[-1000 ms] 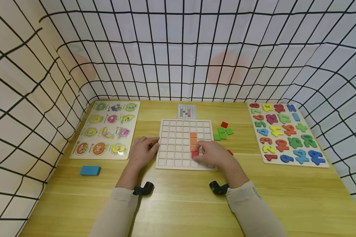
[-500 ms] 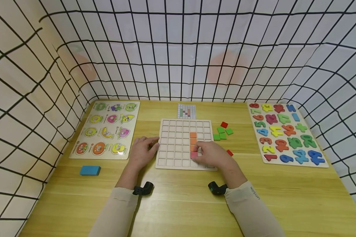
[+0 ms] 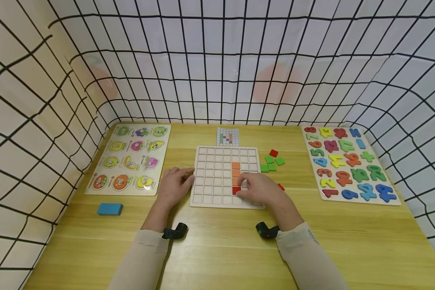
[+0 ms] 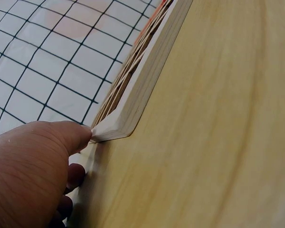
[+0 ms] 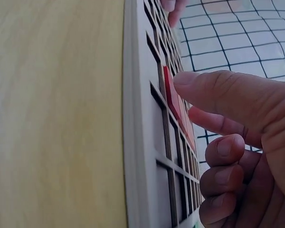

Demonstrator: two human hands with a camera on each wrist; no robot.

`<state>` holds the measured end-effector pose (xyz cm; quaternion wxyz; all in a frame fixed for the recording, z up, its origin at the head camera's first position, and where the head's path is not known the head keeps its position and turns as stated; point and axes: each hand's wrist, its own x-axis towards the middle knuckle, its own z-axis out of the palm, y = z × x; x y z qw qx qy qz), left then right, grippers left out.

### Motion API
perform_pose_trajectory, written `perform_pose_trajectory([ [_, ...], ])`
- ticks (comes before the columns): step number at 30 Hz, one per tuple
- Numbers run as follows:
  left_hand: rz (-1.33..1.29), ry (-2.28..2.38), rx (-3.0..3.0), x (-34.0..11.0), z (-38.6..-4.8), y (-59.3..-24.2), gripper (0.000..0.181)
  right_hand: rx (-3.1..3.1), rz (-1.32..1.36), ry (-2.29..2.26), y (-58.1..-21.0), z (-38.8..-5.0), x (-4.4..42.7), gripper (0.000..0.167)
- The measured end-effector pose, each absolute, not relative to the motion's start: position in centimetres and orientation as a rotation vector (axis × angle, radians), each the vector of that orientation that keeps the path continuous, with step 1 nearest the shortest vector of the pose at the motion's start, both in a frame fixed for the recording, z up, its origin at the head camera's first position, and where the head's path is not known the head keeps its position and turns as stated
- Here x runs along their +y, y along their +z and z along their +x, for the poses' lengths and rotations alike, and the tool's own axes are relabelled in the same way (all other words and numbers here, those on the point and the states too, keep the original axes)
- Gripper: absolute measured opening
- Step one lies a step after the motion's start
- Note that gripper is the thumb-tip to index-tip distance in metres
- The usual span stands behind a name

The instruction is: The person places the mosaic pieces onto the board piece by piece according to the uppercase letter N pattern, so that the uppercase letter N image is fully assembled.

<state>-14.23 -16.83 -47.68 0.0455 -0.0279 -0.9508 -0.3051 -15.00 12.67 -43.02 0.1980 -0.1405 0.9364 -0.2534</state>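
Note:
On the table lies a square wooden grid board. My right hand is over its right half, thumb and forefinger at a red square tile. In the right wrist view the thumb tip is against that red tile, which sits slightly tilted in its cell, while the other fingers curl. Directly behind it, a column of orange tiles fills cells of the board. My left hand touches the board's left edge with thumb and forefinger; in the left wrist view the thumb meets the board's corner.
Loose green tiles and red tiles lie right of the board. Behind it is a pattern card. A fruit puzzle and blue block are left, a number puzzle right. Black netting surrounds the table.
The red tile has shifted slightly left and toward the person, into line below the orange column. The right hand's fingers moved with it a little. My left hand has stayed still.

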Motion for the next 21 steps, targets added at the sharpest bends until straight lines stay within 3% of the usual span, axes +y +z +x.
perform_pose_trajectory([
  [21, -0.091, -0.919, -2.906, -16.9, -14.4, -47.9, 0.036, 2.631, -0.260, -0.746, -42.9, -15.2, 18.8, 0.044],
])
